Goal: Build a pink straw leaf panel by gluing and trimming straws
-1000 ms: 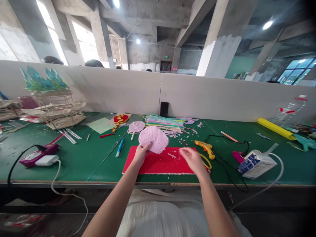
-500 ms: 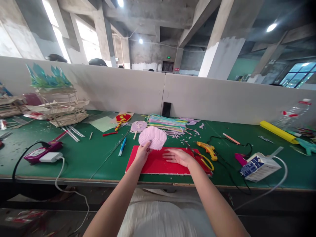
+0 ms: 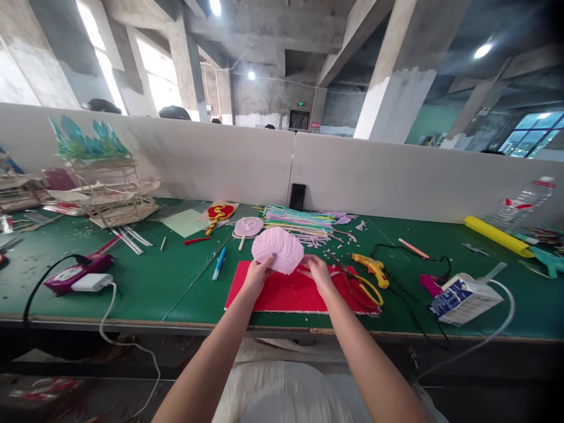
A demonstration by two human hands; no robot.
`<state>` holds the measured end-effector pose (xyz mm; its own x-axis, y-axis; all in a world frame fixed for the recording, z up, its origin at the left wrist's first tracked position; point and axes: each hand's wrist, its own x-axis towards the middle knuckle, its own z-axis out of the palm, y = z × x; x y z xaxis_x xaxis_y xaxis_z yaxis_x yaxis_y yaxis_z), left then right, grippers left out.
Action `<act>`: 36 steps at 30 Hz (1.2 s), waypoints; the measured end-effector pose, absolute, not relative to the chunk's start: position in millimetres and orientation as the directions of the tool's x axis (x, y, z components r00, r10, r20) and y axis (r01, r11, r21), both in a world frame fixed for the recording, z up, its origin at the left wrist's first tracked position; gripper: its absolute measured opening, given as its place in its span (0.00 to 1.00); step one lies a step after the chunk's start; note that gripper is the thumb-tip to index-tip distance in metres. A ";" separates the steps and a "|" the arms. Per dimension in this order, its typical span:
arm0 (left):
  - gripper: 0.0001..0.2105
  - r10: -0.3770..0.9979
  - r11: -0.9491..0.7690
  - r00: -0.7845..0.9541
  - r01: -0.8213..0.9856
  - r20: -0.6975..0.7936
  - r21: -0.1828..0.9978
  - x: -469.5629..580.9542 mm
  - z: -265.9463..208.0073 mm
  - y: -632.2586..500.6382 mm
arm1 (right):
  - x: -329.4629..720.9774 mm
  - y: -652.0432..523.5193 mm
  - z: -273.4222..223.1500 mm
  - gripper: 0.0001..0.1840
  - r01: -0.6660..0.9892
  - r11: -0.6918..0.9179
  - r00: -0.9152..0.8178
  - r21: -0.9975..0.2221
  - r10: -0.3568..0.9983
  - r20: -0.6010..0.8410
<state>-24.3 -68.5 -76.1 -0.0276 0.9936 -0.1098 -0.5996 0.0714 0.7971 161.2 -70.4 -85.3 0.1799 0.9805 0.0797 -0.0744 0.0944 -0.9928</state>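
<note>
Above the red board (image 3: 264, 296) I hold a pale pink ridged disc (image 3: 279, 247), seemingly made of fuzzy strips laid in slanting rows. My left hand (image 3: 259, 275) is closed on its lower left edge, thumb in front. At the lower right edge, my right hand (image 3: 316, 271) has its fingers bent around the rim; parts of the fingertips are hidden. Scissors with yellow handles (image 3: 371, 291) lie across the board's right end. Behind the disc is a heap of coloured chenille stems (image 3: 299, 218), beside a smaller lilac round piece (image 3: 247, 227) with a stick.
A yellow glue gun (image 3: 371, 267) lies to the right, near a drink carton (image 3: 467, 299) and cables. On the left are a blue pen (image 3: 219, 263), a purple power strip (image 3: 79, 274) and a wooden stick model (image 3: 112, 202). A phone (image 3: 297, 197) leans on the partition (image 3: 374, 173).
My right hand has gone from flat and spread over the board to the disc's right edge, fingers now bent. The disc has shifted slightly right and down, still in my left hand.
</note>
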 end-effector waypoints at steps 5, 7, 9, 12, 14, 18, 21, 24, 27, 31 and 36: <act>0.23 0.999 0.012 -0.037 -0.468 -0.033 0.884 -23.2 -84.8 -65.7 | 161.6 -67.6 -85.2 0.23 0.015 0.252 0.373 -0.968 0.897 0.239; 0.23 0.999 -0.002 -0.044 -0.422 -0.019 0.907 -23.3 -86.7 -65.1 | 162.0 -71.0 -82.0 0.24 0.055 0.282 0.375 -0.958 0.884 0.281; 0.23 0.999 -0.002 -0.049 -0.401 -0.019 0.916 -23.6 -87.3 -65.1 | 160.6 -73.7 -79.7 0.24 0.086 0.301 0.352 -0.950 0.882 0.312; 0.23 0.998 0.003 -0.059 -0.385 -0.028 0.923 -23.9 -86.7 -65.8 | 158.4 -74.0 -79.4 0.23 0.115 0.307 0.294 -0.945 0.898 0.327; 0.22 0.997 0.004 -0.064 -0.377 -0.030 0.926 -23.8 -86.2 -66.1 | 158.6 -72.3 -80.8 0.22 0.129 0.296 0.269 -0.946 0.908 0.321; 0.21 0.997 0.003 -0.071 -0.364 -0.031 0.932 -23.5 -86.7 -65.4 | 162.1 -69.5 -83.1 0.22 0.145 0.276 0.264 -0.950 0.915 0.306; 0.21 0.997 0.005 -0.067 -0.352 -0.031 0.936 -23.6 -87.8 -64.4 | 163.5 -70.1 -83.1 0.22 0.155 0.272 0.272 -0.950 0.913 0.305; 0.21 0.997 0.000 -0.073 -0.346 -0.027 0.938 -23.8 -89.2 -63.7 | 163.7 -71.1 -82.9 0.21 0.165 0.268 0.274 -0.949 0.912 0.305; 0.21 0.997 -0.009 -0.079 -0.350 -0.020 0.937 -23.8 -89.7 -63.8 | 164.4 -70.6 -83.9 0.22 0.170 0.270 0.282 -0.948 0.908 0.309; 0.21 0.997 -0.013 -0.078 -0.360 -0.016 0.933 -23.2 -87.8 -65.1 | 164.9 -69.3 -85.5 0.26 0.164 0.274 0.283 -0.948 0.907 0.312; 0.20 0.998 -0.005 -0.067 -0.363 -0.021 0.932 -23.1 -86.6 -65.9 | 164.1 -70.0 -85.3 0.26 0.167 0.255 0.222 -0.952 0.931 0.289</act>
<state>-23.1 -65.9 -86.6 -0.0674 0.9975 -0.0205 -0.3631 -0.0054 0.9317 164.1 -70.0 -85.3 0.2221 0.9313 0.2888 0.1673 0.2554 -0.9522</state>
